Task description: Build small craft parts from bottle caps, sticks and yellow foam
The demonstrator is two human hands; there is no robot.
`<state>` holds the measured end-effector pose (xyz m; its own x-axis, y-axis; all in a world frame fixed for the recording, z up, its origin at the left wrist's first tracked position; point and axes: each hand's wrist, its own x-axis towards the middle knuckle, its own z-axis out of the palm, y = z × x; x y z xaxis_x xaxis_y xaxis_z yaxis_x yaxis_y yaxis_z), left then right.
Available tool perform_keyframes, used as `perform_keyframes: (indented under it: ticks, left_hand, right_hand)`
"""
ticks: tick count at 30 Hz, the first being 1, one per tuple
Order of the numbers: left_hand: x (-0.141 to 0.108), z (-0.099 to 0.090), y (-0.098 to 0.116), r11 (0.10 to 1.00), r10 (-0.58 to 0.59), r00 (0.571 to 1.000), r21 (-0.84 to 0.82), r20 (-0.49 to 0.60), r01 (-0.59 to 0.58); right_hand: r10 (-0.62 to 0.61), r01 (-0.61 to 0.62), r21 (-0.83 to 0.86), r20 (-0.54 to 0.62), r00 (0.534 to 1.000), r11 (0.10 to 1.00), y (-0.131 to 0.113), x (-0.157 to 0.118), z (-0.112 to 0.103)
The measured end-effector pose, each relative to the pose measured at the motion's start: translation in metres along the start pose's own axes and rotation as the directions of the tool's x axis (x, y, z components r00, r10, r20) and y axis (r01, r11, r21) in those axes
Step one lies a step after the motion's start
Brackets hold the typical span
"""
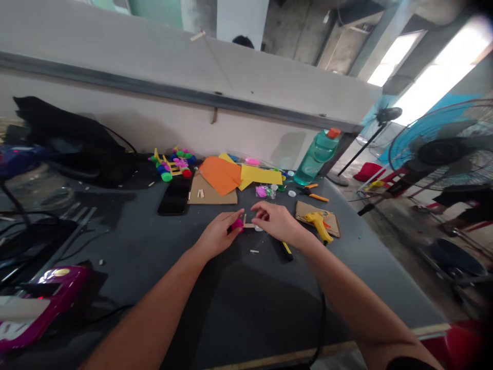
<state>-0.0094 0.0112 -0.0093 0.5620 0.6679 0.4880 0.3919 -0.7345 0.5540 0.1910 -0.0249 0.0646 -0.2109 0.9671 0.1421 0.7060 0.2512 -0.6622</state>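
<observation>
Near the middle of the dark table, my left hand (219,234) is closed on a bright pink round piece, possibly a bottle cap (238,224), between thumb and fingers. Short pale wooden sticks (249,225) reach from it toward my right hand; one stands up. My right hand (275,220) is curled just over the other end, thumb and index finger apart. Under its fingertips lies a white round piece (259,228), partly hidden; whether they touch it is unclear. A small loose stick (254,251) lies in front. A black-and-yellow tool (286,250) rests by my right wrist.
Behind my hands lie a black phone (173,196), cardboard (211,198), orange paper (221,174) and yellow paper (262,174). Colourful small assemblies (175,164) stand farther back. To the right are a green bottle (316,156), orange-handled pliers (318,195) and a yellow glue gun (320,225) on cardboard.
</observation>
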Motion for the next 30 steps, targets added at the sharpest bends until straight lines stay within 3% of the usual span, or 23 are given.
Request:
perform_keyframes:
  ticks: [2, 5, 18, 30]
  left_hand:
    - [0.000, -0.001, 0.000, 1.000, 0.007, 1.000, 0.010, 0.008, -0.007]
    - [0.000, -0.002, -0.001, 0.999, -0.027, 0.999, 0.033, 0.017, 0.027]
    - [0.002, 0.002, -0.005, 0.998, -0.041, 0.996, 0.058, 0.083, 0.036]
    - [0.002, 0.004, -0.005, 0.998, -0.037, 0.993, 0.057, 0.108, 0.031]
  right_hand:
    - [0.001, -0.001, -0.002, 0.091, 0.996, 1.000, -0.002, 0.013, 0.008]
    - [0.024, -0.025, 0.007, 0.130, 0.991, 1.000, 0.002, 0.024, 0.015]
    - [0.065, -0.067, 0.038, 0.056, 0.996, 0.997, 0.017, 0.025, 0.030]
    - [0.011, -0.011, -0.023, 0.004, 1.000, 1.000, 0.020, 0.026, 0.038]
